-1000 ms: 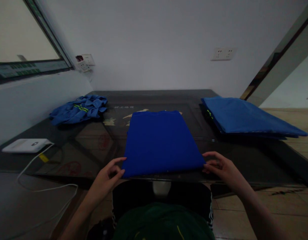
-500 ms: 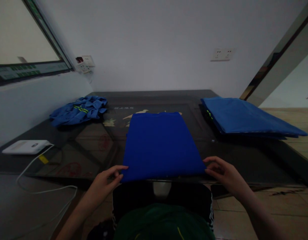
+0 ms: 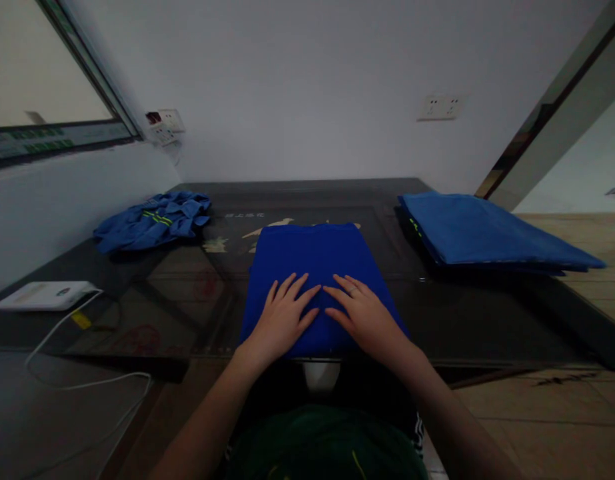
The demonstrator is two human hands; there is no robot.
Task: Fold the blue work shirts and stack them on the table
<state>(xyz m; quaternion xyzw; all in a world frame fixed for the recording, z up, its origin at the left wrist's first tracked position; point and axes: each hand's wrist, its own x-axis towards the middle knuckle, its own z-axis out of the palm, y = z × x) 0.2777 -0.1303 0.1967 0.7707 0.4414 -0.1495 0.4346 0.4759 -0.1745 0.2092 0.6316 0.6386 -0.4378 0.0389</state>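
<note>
Cloth (image 3: pixel 310 250) under left grip (image 3: pixel 282 320), right grip (image 3: pixel 371 321)

No longer at the near corners of the cloth (image 3: pixel 312 250), the left hand (image 3: pixel 283 319) and right hand (image 3: pixel 364 317) now lie on top of it, just below the frame's centre. Their fingers, earlier bent, are spread, some tips nearly meeting.

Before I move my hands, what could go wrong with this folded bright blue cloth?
The folded bright blue cloth lies close to the near edge of the dark, glossy table, so pulling might drag it over. Your left hand and right hand rest spread on it; sliding them could wrinkle it.
</note>
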